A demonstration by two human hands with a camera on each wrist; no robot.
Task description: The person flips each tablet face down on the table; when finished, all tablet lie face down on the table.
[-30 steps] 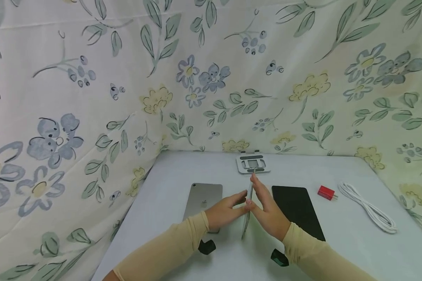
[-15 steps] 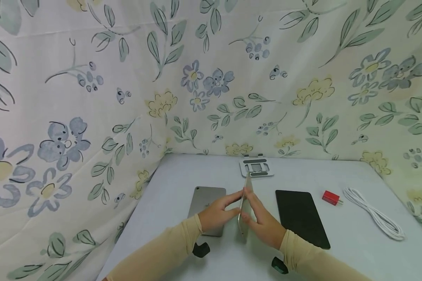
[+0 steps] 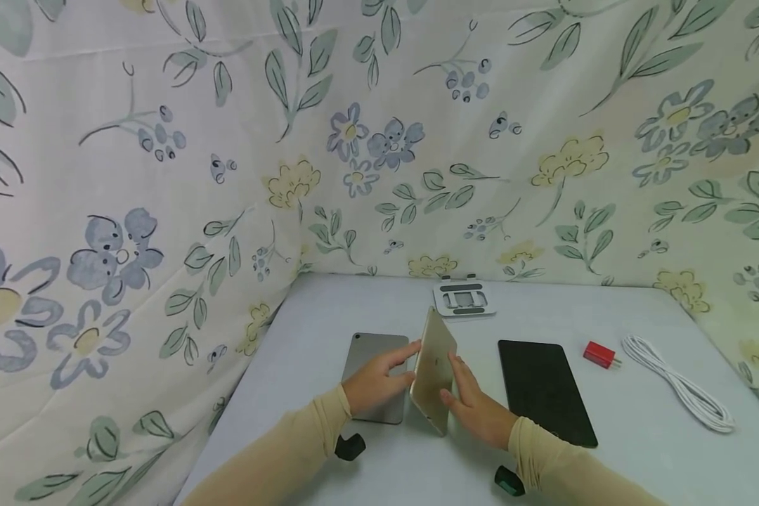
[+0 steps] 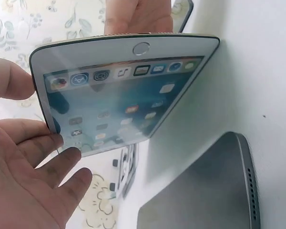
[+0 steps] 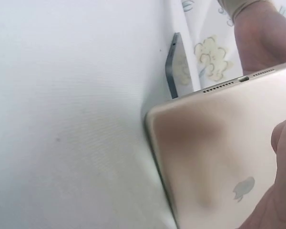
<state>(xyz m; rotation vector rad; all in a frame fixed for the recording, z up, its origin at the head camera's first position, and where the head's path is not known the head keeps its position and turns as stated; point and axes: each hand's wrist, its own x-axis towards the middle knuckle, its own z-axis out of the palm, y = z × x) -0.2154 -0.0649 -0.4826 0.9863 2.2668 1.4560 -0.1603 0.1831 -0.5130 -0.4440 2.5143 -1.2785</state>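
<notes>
A gold-backed tablet [image 3: 435, 372] stands on its long edge on the table, leaning left. Its lit screen [image 4: 114, 105] shows app icons and has a round home button at one end. Thumb and fingertips of my left hand [image 3: 376, 383] touch its upper edge and screen side, the fingers spread. My right hand [image 3: 483, 414] lays its thumb and fingers against the gold back [image 5: 205, 157]. A grey tablet [image 3: 374, 411] lies back up under and beside my left hand. To the right of my right hand lies a black tablet [image 3: 544, 386], partly covered by the wrist.
Behind the upright tablet, a silver folding stand [image 3: 464, 310] lies flat near the table's far edge. A red charger plug [image 3: 599, 354] and a coiled white cable [image 3: 677, 383] are at the right. Floral cloth [image 3: 392, 211] hangs behind and at the left.
The upright tablet has moved left and tipped over to the left, so its gold back now shows. Both hands have shifted with it, and the left fingers have moved onto its edge.
</notes>
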